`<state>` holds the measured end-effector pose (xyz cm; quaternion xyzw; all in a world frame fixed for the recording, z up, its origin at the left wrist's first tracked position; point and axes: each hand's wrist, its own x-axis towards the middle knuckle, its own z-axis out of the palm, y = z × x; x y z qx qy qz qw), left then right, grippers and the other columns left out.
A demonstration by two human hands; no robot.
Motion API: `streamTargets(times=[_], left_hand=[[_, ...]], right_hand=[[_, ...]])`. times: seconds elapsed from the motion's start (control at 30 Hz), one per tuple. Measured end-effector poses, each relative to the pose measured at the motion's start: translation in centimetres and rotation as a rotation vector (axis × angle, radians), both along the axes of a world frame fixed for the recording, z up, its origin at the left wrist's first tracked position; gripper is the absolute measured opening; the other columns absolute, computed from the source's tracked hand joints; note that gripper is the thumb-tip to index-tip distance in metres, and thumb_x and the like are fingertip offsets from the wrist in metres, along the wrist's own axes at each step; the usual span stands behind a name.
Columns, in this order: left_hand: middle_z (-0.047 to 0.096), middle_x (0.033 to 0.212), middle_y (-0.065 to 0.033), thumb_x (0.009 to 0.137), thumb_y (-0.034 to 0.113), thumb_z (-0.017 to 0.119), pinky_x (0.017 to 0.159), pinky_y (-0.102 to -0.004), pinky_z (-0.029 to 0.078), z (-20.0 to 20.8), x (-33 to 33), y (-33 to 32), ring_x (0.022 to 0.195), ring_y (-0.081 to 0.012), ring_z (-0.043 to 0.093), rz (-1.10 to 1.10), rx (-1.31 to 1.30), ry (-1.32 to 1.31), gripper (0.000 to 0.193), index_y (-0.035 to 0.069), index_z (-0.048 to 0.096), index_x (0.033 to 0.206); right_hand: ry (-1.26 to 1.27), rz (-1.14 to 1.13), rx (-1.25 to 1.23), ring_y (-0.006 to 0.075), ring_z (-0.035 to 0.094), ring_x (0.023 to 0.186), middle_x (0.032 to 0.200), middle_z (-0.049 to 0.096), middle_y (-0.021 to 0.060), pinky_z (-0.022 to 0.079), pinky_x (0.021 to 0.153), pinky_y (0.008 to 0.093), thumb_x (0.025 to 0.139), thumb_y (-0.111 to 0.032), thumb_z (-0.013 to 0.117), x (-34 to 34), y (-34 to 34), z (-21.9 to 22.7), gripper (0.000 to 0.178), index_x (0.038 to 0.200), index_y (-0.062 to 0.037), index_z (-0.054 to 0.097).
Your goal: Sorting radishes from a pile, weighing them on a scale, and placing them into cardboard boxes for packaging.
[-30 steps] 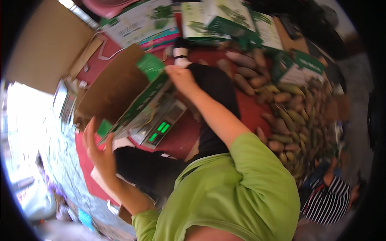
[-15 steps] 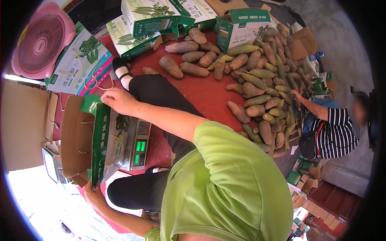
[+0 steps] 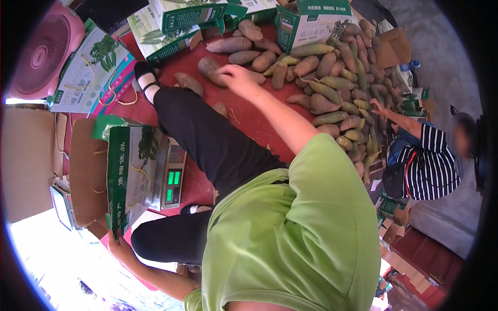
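My left hand (image 3: 120, 249) is closed on the lower edge of an open green-and-white carton (image 3: 136, 171) at the left. The carton tilts toward me, its brown inside and yellow cord handles showing. It rests on or against a weighing scale (image 3: 175, 160) with a lit green display; their contact is partly hidden. My right hand (image 3: 241, 82) is stretched out over the red surface, fingers apart, at the end of a large long radish (image 3: 208, 67). No firm hold shows. Another radish (image 3: 189, 83) lies just left of it, beside my shoe.
A large heap of green and reddish radishes (image 3: 332, 96) fills the right. Printed cartons (image 3: 192, 18) stand at the back, and a pink fan (image 3: 44, 52) is at the far left. A person in a striped shirt (image 3: 430, 160) reaches toward the heap from the right.
My right hand has let go of the carton's upper flap and moved right to the radishes. My left hand stays on the carton. The other person's hand has moved slightly up and left.
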<state>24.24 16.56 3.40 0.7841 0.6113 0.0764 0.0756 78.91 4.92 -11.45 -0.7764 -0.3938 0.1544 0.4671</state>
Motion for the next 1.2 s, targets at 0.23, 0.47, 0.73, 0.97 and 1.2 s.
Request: streamTargets(times=[0.23,0.47,0.73,0.97,1.2], left_hand=[[0.064,0.091,-0.0173,0.089,0.018,0.055,0.072,-0.0376,0.045,0.2,1.3,-1.7,0.079,-0.0307,0.06,0.119,0.005,-0.052,0.023,0.003,0.061,0.105],[0.064,0.094,-0.0161,0.09,0.022,0.055,0.072,-0.0371,0.045,-0.7,1.2,-1.9,0.08,-0.0288,0.06,0.171,0.072,-0.02,0.025,0.004,0.061,0.108],[0.064,0.096,-0.0156,0.092,0.024,0.053,0.073,-0.037,0.045,-1.0,0.3,-1.8,0.084,-0.0288,0.06,0.168,0.109,0.015,0.027,0.005,0.06,0.11],[0.064,0.098,-0.0176,0.092,0.022,0.053,0.075,-0.0385,0.044,-1.2,0.8,-1.7,0.085,-0.0302,0.06,0.147,0.108,0.022,0.028,0.004,0.059,0.112],[0.063,0.099,-0.0191,0.091,0.019,0.053,0.075,-0.0384,0.044,-1.2,1.7,-1.4,0.085,-0.0311,0.06,0.194,0.083,0.025,0.029,0.001,0.058,0.114]], right_hand=[[0.047,-0.149,-0.863,0.0334,0.059,0.097,0.1,0.063,0.0168,0.046,0.082,0.0426,0.081,-0.027,0.056,3.9,-21.8,-11.7,0.028,0.098,-0.0063,0.065],[0.028,-0.066,-1.181,0.0306,0.059,0.098,0.101,0.064,0.015,0.046,0.085,0.0393,0.079,-0.026,0.059,1.6,-34.7,-13.4,0.027,0.097,-0.0065,0.065],[0.271,-0.138,-1.224,0.0299,0.058,0.102,0.104,0.063,0.0147,0.046,0.088,0.0369,0.072,-0.025,0.066,-4.3,-34.0,-13.2,0.029,0.096,-0.01,0.065],[0.328,-0.097,-1.197,0.0327,0.059,0.1,0.105,0.063,0.0154,0.047,0.087,0.0396,0.073,-0.021,0.065,-6.8,-32.3,-17.1,0.026,0.096,-0.0109,0.065],[-0.012,-0.224,-1.139,0.0309,0.049,0.113,0.119,0.054,0.014,0.043,0.094,0.039,0.078,-0.022,0.062,-1.2,-29.5,-12.8,0.036,0.113,-0.012,0.057]])
